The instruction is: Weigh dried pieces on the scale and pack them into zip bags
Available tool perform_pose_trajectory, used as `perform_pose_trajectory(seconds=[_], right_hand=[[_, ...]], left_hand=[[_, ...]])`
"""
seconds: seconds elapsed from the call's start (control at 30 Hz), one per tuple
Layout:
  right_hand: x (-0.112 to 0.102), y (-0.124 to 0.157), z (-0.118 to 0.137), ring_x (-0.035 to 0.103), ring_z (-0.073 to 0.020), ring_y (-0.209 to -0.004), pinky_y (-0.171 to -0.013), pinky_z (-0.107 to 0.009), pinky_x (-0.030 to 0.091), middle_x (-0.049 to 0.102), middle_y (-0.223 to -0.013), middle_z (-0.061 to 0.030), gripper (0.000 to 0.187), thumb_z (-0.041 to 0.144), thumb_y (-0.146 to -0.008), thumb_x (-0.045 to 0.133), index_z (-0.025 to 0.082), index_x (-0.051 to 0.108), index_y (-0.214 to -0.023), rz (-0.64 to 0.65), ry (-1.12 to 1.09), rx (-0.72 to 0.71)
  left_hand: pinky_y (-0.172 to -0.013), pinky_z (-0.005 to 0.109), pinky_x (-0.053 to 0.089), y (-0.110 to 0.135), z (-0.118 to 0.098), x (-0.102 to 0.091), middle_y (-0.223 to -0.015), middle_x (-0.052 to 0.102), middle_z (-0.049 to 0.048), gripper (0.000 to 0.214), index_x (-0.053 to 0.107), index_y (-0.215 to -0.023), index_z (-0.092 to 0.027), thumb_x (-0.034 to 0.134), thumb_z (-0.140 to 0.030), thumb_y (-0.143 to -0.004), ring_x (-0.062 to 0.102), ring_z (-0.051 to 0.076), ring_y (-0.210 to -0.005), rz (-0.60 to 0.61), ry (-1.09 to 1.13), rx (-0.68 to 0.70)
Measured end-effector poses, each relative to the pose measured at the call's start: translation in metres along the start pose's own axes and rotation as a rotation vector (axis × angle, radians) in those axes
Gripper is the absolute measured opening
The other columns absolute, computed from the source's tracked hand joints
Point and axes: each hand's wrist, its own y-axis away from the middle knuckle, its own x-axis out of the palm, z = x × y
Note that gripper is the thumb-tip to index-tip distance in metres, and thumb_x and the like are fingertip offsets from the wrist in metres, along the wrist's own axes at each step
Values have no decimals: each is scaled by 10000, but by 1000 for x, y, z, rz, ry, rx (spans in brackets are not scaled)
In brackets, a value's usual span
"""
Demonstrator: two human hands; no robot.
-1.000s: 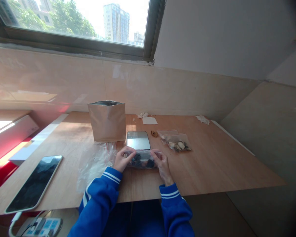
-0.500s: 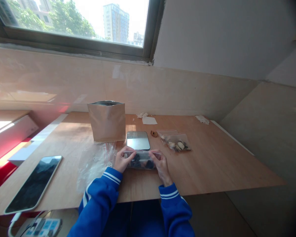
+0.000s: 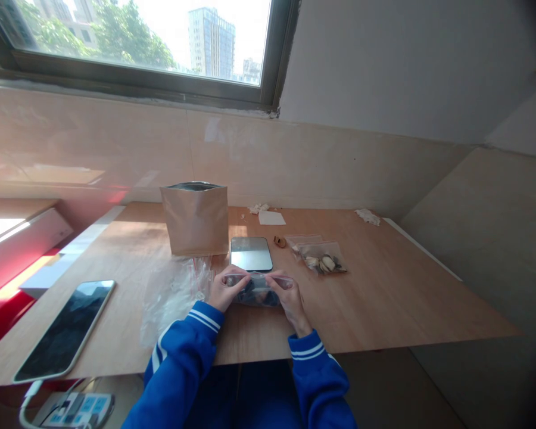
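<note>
A: What do the hands do on the tabletop (image 3: 375, 298)?

B: The left hand (image 3: 223, 290) and the right hand (image 3: 290, 301) hold one clear zip bag (image 3: 258, 298) between them. This bag is just in front of the shiny square scale (image 3: 251, 253), on the side of the person.

A: How are the fingers (image 3: 280, 281)?

B: They are not spread. On each hand they bend over the top edge of the bag and pinch it, near its two ends. Inside the bag I see dark pieces (image 3: 250, 295), but the hands cover a part, so I cannot tell exactly what they are.

A: What is around the scale?

B: To its right, and near it, lies a second zip bag (image 3: 319, 259) with pale shells (image 3: 326, 262). To its left stands an upright kraft pouch (image 3: 195, 219) with a silver lining. In front of this pouch, a crumpled plastic bag (image 3: 172, 304) lies beside the left hand. Well apart on the left of the scale is a smartphone (image 3: 65, 330), and behind the scale is a white paper slip (image 3: 271, 218)
</note>
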Motion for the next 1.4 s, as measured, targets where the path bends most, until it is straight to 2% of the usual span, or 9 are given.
perform_pose_trajectory(seconds=[0.17, 0.23, 0.4, 0.5, 0.6, 0.8, 0.97, 1.17, 1.4], right_hand=[[2, -1, -2, 638, -189, -717, -709, -313, 515, 674, -708, -22, 236, 425, -752, 690, 189, 697, -732, -2, 60, -27], [0, 0, 0, 646, -200, -771, -742, -328, 515, 689, -787, -37, 238, 426, -772, 669, 196, 696, -827, -13, 112, -70], [-5, 0, 23, 562, -249, -1065, -956, -408, 395, 647, -1103, -85, 323, 358, -814, 645, 237, 644, -1114, -100, 606, -376], [2, -1, 37, 554, -242, -1047, -943, -399, 337, 669, -1052, -66, 192, 312, -859, 612, 248, 670, -1030, 78, 872, -449], [14, -6, 44, 584, -213, -919, -894, -376, 316, 701, -887, -39, 141, 283, -917, 546, 231, 675, -896, 264, 995, -447], [23, -14, 50, 538, -171, -677, -809, -327, 312, 649, -697, -37, 274, 237, -955, 452, 216, 670, -790, 339, 1168, -478], [25, -12, 53, 507, -161, -620, -763, -301, 308, 627, -638, -31, 293, 118, -908, 429, 210, 660, -751, 334, 1245, -496], [20, -13, 50, 583, -163, -722, -775, -286, 322, 694, -757, -30, 269, 316, -963, 472, 217, 677, -819, 342, 1185, -389], [15, -12, 43, 570, -164, -680, -773, -291, 325, 706, -716, -19, 258, 272, -954, 494, 234, 698, -801, 307, 1177, -368]], left_hand=[[-684, 271, 509, 1, -1, 0, -773, 673, 41, 237, 679, -759, -168, 669, -404, -782, 632, 166, -748, -25, -29, 25], [-695, 271, 509, 1, 0, 0, -778, 669, 37, 228, 669, -777, -168, 649, -394, -803, 630, 162, -753, -27, -45, 64], [-704, 264, 494, 2, 6, 1, -785, 650, 34, 185, 653, -827, -172, 601, -347, -853, 619, 154, -760, -18, -88, 171], [-714, 269, 491, 4, 9, 2, -793, 643, 39, 184, 644, -844, -174, 574, -342, -873, 612, 154, -766, 15, -110, 221], [-732, 275, 495, 4, 11, 2, -824, 648, 44, 184, 619, -880, -175, 538, -340, -896, 619, 156, -785, 56, -95, 238], [-700, 262, 491, 4, 9, 1, -780, 628, 27, 196, 577, -840, -182, 505, -352, -908, 604, 148, -744, 53, -99, 259], [-679, 260, 488, 4, 8, 0, -773, 628, 30, 191, 586, -825, -180, 513, -338, -903, 598, 144, -724, 55, -127, 287], [-621, 229, 478, 5, 9, 0, -700, 616, 4, 179, 568, -771, -178, 552, -318, -882, 589, 121, -656, -85, -159, 302], [-638, 236, 488, 4, 7, 0, -708, 626, 12, 180, 580, -774, -183, 541, -321, -882, 614, 136, -678, -64, -124, 249]])
